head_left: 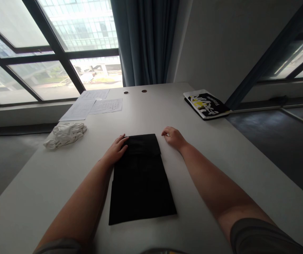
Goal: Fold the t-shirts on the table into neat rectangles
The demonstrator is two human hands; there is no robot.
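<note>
A folded black cloth [142, 187], perhaps a garment, lies flat on the white table in front of me. Its far end is folded over in a shorter layer. My left hand [118, 149] rests on the far left corner of the cloth, fingers stretched out and a little apart. Just beyond the right edge of the cloth, my right hand [174, 137] lies on the table with its fingers curled in. No object shows in that hand, and it does not touch the cloth.
On the white table [140, 109], a crumpled white cloth [66, 135] lies left. Behind it are several paper sheets [105, 106]. A black, white and yellow printed folded item [206, 104] sits at the back right. Two round holes are near the far edge, before a blue curtain [146, 42].
</note>
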